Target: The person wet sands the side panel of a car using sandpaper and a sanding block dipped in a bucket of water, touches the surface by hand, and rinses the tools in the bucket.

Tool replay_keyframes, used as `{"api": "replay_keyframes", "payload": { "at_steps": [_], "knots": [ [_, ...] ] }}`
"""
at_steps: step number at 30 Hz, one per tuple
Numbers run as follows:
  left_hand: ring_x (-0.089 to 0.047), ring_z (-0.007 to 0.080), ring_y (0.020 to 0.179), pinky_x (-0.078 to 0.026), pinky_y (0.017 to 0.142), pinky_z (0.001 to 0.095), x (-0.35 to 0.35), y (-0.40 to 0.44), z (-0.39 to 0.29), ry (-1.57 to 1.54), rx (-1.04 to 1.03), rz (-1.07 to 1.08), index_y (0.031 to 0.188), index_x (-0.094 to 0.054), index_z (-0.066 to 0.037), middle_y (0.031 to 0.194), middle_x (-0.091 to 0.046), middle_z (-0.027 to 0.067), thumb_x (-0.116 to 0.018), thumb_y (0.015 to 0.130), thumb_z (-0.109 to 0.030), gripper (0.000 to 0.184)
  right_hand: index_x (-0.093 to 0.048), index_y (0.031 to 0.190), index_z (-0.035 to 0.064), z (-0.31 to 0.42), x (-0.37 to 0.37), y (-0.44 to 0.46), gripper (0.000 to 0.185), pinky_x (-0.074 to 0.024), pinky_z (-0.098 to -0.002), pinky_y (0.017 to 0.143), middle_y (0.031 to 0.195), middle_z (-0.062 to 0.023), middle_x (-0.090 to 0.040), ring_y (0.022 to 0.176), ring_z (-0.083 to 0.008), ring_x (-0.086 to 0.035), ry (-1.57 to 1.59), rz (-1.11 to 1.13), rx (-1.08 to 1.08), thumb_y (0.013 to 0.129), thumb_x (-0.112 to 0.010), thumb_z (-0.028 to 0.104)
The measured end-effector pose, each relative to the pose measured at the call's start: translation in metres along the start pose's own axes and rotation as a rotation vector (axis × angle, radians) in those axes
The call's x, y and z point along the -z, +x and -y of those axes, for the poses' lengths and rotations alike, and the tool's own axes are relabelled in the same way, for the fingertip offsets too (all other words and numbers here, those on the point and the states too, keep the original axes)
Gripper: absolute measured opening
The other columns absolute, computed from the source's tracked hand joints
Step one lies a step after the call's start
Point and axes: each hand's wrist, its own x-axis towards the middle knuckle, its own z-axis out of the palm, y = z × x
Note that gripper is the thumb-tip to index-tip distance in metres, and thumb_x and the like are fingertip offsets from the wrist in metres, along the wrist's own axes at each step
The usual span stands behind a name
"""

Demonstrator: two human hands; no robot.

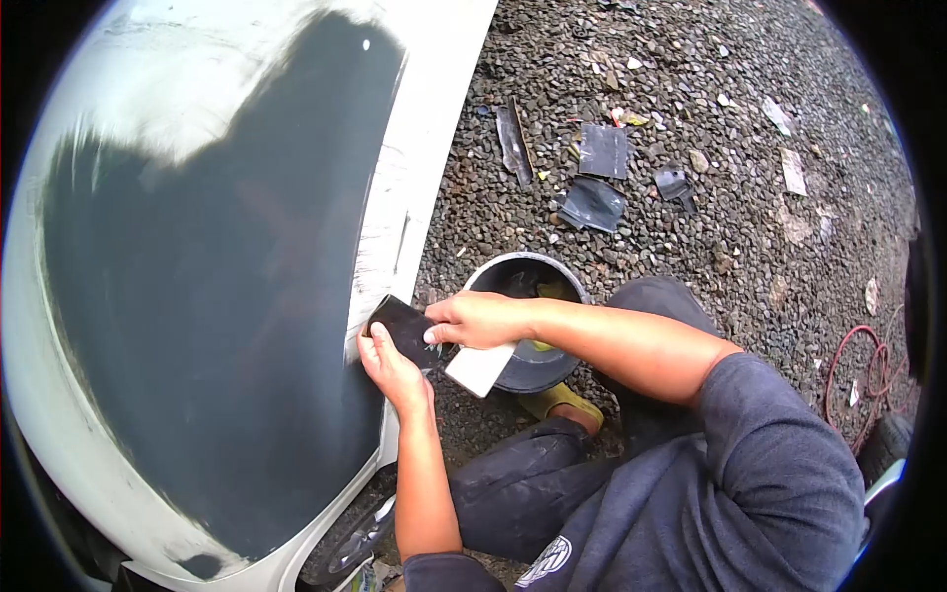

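My left hand (395, 373) is closed on the left edge of a black sheet of sandpaper (402, 331), thumb on top. My right hand (485, 320) grips the sandpaper's right side between thumb and fingers. It also has a flat white block (480, 369) tucked under its palm, the block's lower end sticking out. Both hands are beside the edge of a white car panel (419, 148), which has a large dark grey patch (227, 286) across it. Just behind my right hand stands a black bucket (538, 373), partly hidden by my forearm, with something yellowish inside.
Gravel (691, 257) covers the ground to the right. Several broken dark pieces, including a flat one (603, 151), lie on it with bits of litter. A red hose (841, 357) coils at the far right. My foot in a yellow-green shoe (552, 402) is below the bucket.
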Motion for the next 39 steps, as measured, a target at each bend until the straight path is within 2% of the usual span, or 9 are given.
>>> {"api": "replay_keyframes", "payload": {
  "at_steps": [7,11,15,16,22,24,29,33,39],
  "knots": [
    [-0.061,0.0149,0.094,-0.051,0.086,0.0319,-0.011,0.001,-0.021,-0.126,0.005,-0.015,0.112,-0.056,-0.001,0.104,-0.063,0.0074,-0.052,0.108,-0.026,0.025,-0.061,0.097,0.0009,0.003,0.008,-0.006,0.033,-0.0498,-0.0388,0.070,0.084,-0.0128,-0.071,0.078,-0.0186,-0.067,0.169,0.036,0.084,0.106,-0.055,0.032],
    [-0.063,0.0168,0.097,-0.052,0.088,0.0333,-0.014,0.000,-0.025,-0.207,-0.010,0.009,0.115,-0.057,-0.002,0.107,-0.065,0.0090,-0.054,0.108,-0.025,0.024,-0.066,0.103,0.0005,0.000,0.010,-0.001,0.030,-0.0529,-0.0380,0.075,0.085,-0.0099,-0.075,0.080,-0.0201,-0.071,0.189,0.032,-0.059,0.104,-0.056,0.029],
    [-0.066,0.0160,0.102,-0.055,0.088,0.0302,-0.005,0.004,-0.022,-0.420,0.276,0.154,0.118,-0.060,-0.005,0.112,-0.067,0.0074,-0.058,0.106,-0.020,0.020,-0.065,0.100,0.0000,-0.005,0.009,-0.005,0.030,-0.0531,-0.0355,0.073,0.084,-0.0089,-0.073,0.078,-0.0153,-0.068,0.330,-0.063,-0.106,0.104,-0.057,0.029],
    [-0.066,0.0112,0.098,-0.054,0.085,0.0263,-0.005,0.001,-0.020,-0.407,0.288,0.215,0.117,-0.060,-0.007,0.110,-0.068,0.0047,-0.058,0.105,-0.019,0.017,-0.068,0.105,0.0046,-0.006,0.009,-0.004,0.027,-0.0501,-0.0285,0.069,0.084,0.0000,-0.071,0.077,-0.0073,-0.061,0.405,-0.069,-0.164,0.105,-0.058,0.029],
    [-0.065,0.0141,0.100,-0.053,0.089,0.0343,0.014,0.015,0.028,-0.145,0.250,0.135,0.120,-0.061,-0.005,0.112,-0.067,0.0030,-0.053,0.108,-0.021,0.021,-0.070,0.110,0.0048,-0.006,0.037,0.003,0.053,-0.0519,-0.0333,0.069,0.094,-0.0069,-0.070,0.080,-0.0135,-0.063,0.772,-0.328,-0.509,0.106,-0.048,0.053],
    [-0.058,0.0085,0.093,-0.048,0.084,0.0271,0.002,0.006,0.028,-0.114,0.232,0.139,0.119,-0.062,-0.002,0.104,-0.064,0.0010,-0.050,0.108,-0.015,0.020,-0.067,0.117,0.0051,-0.015,0.037,0.006,0.055,-0.0523,-0.0302,0.069,0.097,-0.0061,-0.069,0.080,-0.0125,-0.064,0.738,-0.352,-0.389,0.105,-0.048,0.055],
    [-0.062,0.0117,0.103,-0.050,0.089,0.0302,-0.009,-0.001,0.030,-0.067,0.217,0.181,0.130,-0.059,-0.001,0.116,-0.066,0.0044,-0.050,0.108,-0.017,0.028,-0.058,0.117,-0.0009,-0.023,0.014,0.013,0.037,-0.0542,-0.0320,0.079,0.104,-0.0096,-0.068,0.091,-0.0122,-0.064,0.462,-0.476,-0.151,0.089,-0.073,0.017],
    [-0.061,0.0095,0.101,-0.050,0.087,0.0287,-0.011,-0.007,0.031,0.004,0.210,0.217,0.135,-0.057,-0.003,0.116,-0.065,0.0033,-0.051,0.108,-0.020,0.032,-0.056,0.120,-0.0005,-0.004,-0.005,0.007,0.040,-0.0540,-0.0426,0.084,0.106,-0.0248,-0.070,0.097,-0.0363,-0.071,0.199,-0.635,0.008,0.091,-0.069,0.023],
    [-0.058,0.0051,0.086,-0.049,0.071,0.0229,-0.016,-0.012,0.022,0.111,0.146,0.232,0.132,-0.059,-0.004,0.103,-0.062,-0.0002,-0.051,0.109,-0.023,0.031,-0.053,0.122,0.0014,0.000,-0.007,0.004,0.040,-0.0532,-0.0460,0.085,0.108,-0.0250,-0.069,0.100,-0.0405,-0.069,0.093,-0.616,-0.047,0.091,-0.068,0.023]
  ]
}}
